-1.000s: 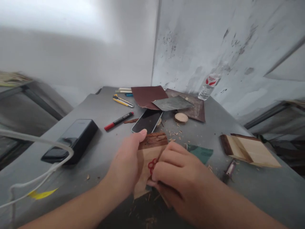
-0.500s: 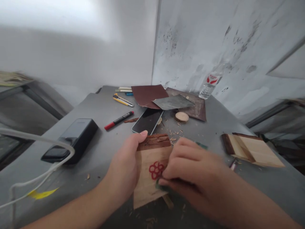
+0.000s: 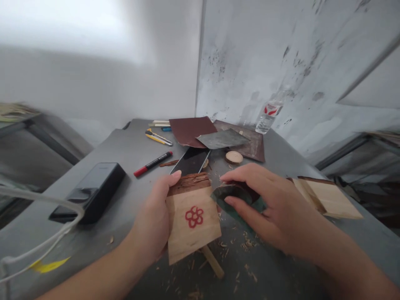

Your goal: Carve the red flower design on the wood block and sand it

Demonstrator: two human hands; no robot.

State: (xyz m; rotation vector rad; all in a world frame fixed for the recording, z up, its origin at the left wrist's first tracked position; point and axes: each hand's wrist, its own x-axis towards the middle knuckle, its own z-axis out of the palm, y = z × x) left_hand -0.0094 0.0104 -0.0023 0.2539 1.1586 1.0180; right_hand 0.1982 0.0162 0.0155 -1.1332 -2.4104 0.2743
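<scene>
The left hand [image 3: 153, 216] grips a flower-marked wooden board [image 3: 193, 233]; the right hand [image 3: 275, 204] curves around green sandpaper [image 3: 236, 210], grip unclear. The plastic bottle's [image 3: 269, 114] fill is indistinct.

Clear bottle [image 3: 269, 116] near stained wall [image 3: 237, 71]

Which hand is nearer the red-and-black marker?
Left. The left hand, holding the wooden piece, is in front of the marker; the right hand is farther off, right of the piece.
</scene>
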